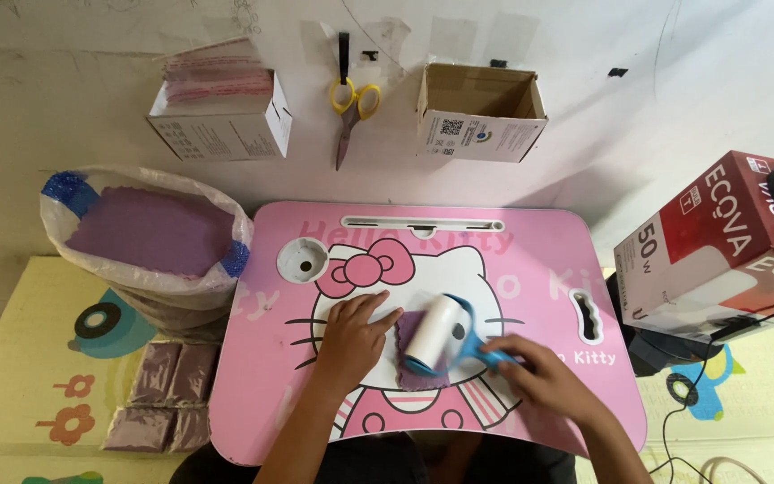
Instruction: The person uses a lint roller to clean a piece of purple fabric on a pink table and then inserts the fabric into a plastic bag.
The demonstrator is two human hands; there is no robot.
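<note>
On the pink lap desk [539,269] lies a small purple cloth square [416,351]. My left hand [351,336] rests flat beside it, fingertips pressing its left edge. My right hand [544,381] grips the blue handle of a lint roller [441,333], whose white roll lies on the cloth. The roller covers much of the cloth.
A plastic bag of purple cloth [150,235] stands left of the desk, with packed purple bundles [163,394] on the mat below it. Two cardboard boxes [481,112] and yellow-handled scissors [351,108] hang on the wall. A red-and-white carton [718,242] sits at the right.
</note>
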